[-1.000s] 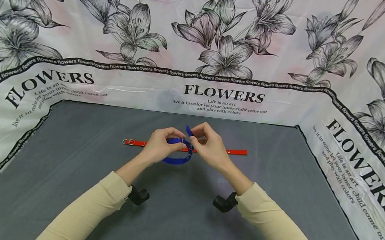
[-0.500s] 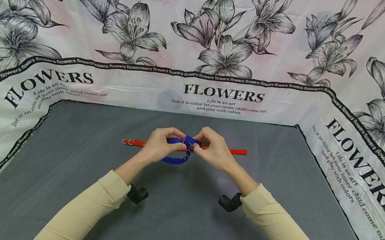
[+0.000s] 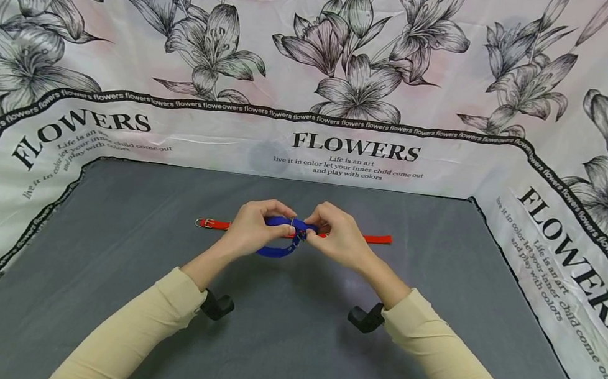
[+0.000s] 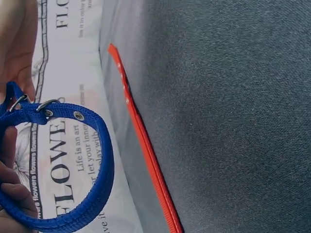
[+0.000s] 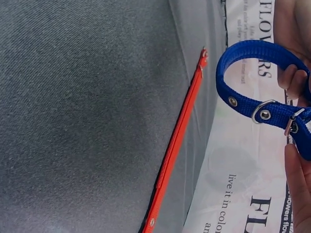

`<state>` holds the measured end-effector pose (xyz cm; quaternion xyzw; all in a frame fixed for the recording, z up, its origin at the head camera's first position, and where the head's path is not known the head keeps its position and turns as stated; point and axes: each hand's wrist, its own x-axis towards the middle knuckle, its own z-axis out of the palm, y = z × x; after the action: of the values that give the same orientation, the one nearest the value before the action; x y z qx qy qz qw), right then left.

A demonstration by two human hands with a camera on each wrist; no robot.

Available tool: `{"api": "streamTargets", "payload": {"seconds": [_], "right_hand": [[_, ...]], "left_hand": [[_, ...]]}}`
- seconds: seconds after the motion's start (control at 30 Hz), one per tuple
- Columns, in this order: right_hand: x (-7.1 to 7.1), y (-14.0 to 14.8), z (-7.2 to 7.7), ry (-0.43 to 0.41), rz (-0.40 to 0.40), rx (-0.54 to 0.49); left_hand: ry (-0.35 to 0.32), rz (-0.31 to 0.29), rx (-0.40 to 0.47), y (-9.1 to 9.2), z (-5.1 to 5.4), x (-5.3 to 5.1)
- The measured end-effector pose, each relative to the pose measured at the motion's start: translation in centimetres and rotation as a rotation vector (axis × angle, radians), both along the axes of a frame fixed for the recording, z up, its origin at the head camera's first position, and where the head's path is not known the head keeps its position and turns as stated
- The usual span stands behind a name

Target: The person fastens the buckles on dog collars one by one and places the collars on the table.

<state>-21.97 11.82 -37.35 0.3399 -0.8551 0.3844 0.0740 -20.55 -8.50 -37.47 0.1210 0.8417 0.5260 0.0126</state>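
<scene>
A blue collar [image 3: 276,252] with metal eyelets, a D-ring and a buckle [image 5: 293,121] is bent into a loop above the table. My left hand [image 3: 250,228] pinches the loop on its left side. With thumb and fingers, my right hand [image 3: 337,236] grips the collar near the buckle, where the strap passes through. Behind and below both hands a red collar [image 3: 378,239] lies stretched out flat, its buckle end to the left; the hands cover its middle. In the left wrist view, the blue loop [image 4: 104,165] hangs apart from the red collar.
A grey cloth [image 3: 274,349] covers the table. White fabric printed with flowers and lettering [image 3: 355,147] rises along the back and both sides. Black wrist camera mounts [image 3: 218,307] stick out below the sleeves.
The strap's blue free end, upright a second ago between the right fingers, has been folded down by the buckle. The right hand shifted slightly down and right; the left hand stayed nearly still.
</scene>
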Motion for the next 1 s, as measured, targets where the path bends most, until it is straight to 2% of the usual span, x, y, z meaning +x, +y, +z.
{"api": "streamTargets", "payload": {"seconds": [0.23,0.37,0.57,0.7,0.8,0.9,1.0], "right_hand": [[-0.13,-0.36,0.11,0.033,0.011,0.015],[0.01,-0.45,0.03,0.019,-0.006,-0.001],[0.38,-0.26,-0.19,-0.099,-0.014,-0.073],[0.4,-0.21,-0.38,-0.2,-0.049,-0.118],[0.31,-0.3,-0.47,-0.231,-0.077,-0.148],[0.25,-0.34,-0.5,-0.196,-0.074,-0.142],[0.23,-0.37,-0.48,-0.111,-0.041,-0.124]], "left_hand": [[-0.003,0.03,-0.026,0.11,0.06,-0.02],[-0.024,0.032,-0.016,0.21,-0.04,-0.11],[-0.04,0.023,0.005,0.3,-0.28,-0.19],[-0.045,0.024,0.029,0.3,-0.27,-0.19],[-0.048,0.029,0.04,0.31,-0.23,-0.17],[-0.055,0.028,0.053,0.38,-0.18,-0.06],[-0.06,0.021,0.063,0.51,-0.14,0.02]]}}
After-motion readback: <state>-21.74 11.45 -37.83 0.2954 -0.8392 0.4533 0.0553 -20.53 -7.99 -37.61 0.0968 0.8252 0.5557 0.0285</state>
